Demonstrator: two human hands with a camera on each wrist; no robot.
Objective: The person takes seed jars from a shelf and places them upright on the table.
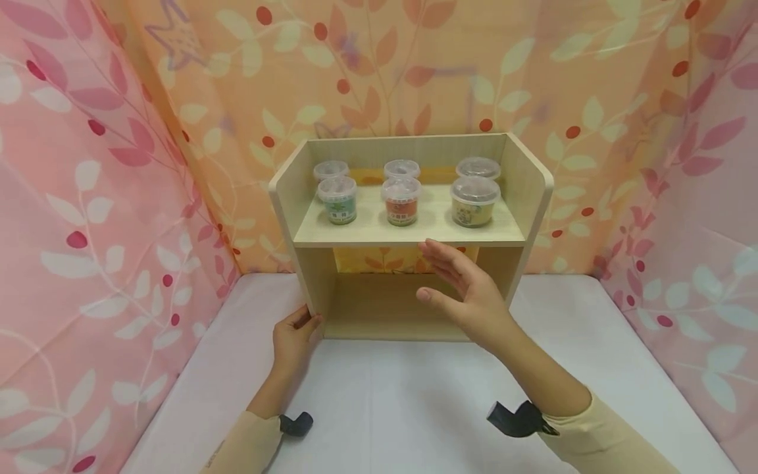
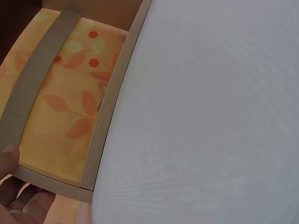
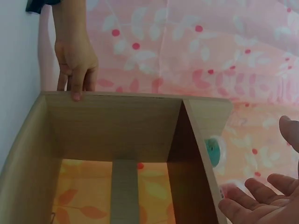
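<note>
A pale wooden two-tier shelf [image 1: 367, 234] stands on the white tabletop. My left hand [image 1: 293, 339] grips the lower front edge of its left side panel, thumb on the inner face and fingers outside, as the right wrist view also shows. Fingers extended, my right hand [image 1: 470, 296] is raised in front of the shelf's opening, fingertips near the upper board's front edge and holding nothing. On the upper board, lidded plastic tubs stand in two rows: a teal tub [image 1: 341, 209], a red tub [image 1: 401, 209] and a wider yellow tub [image 1: 474, 210] in front, with clear-lidded ones behind.
The shelf's side panels [image 1: 535, 191] rise above the upper board on both ends. Behind hangs an orange leaf-patterned cloth [image 1: 414, 72]. Pink patterned cloths flank both sides, the left cloth [image 1: 106, 197] reaching the edge of the white tabletop [image 1: 379, 408].
</note>
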